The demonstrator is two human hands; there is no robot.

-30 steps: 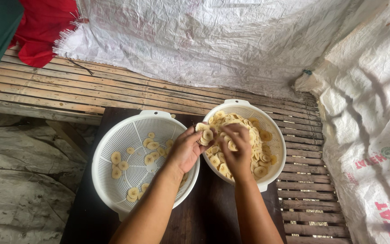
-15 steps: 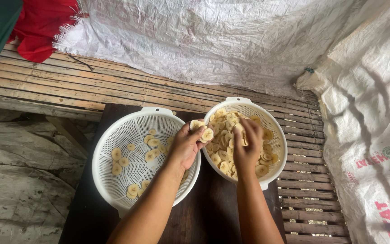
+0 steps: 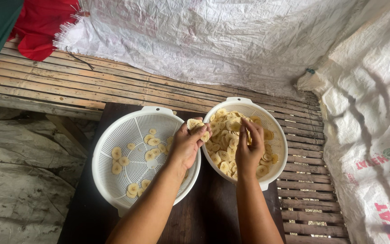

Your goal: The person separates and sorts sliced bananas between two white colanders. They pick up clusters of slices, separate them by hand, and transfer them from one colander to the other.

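We see a white tarp (image 3: pixel 213 40) filling 12 o'clock, a printed woven sack (image 3: pixel 371 135) at 3, and a slatted bamboo bench (image 3: pixel 59 86) running from 10 o'clock across to 4. A red cloth (image 3: pixel 41 27) sits at 11, a grey tarp (image 3: pixel 19 180) at 8. At centre a dark wooden table (image 3: pixel 208 212) carries 2 white perforated colanders w/ handles, rims nearly touching. The left colander (image 3: pixel 113 180) has approx. 18 banana slices (image 3: pixel 134 156) scattered thin; the right colander (image 3: pixel 278 135) is heaped w/ slices, too many to count. Both forearms come up from 6 o'clock. Our left hand (image 3: pixel 186 147) hangs palm-down over the gap btwn the rims, fingers curled round a few slices (image 3: pixel 195 124). Our right hand (image 3: pixel 249 147) is inside the right colander, fingertips pinched on a slice in the heap. Nothing blocks either hand.
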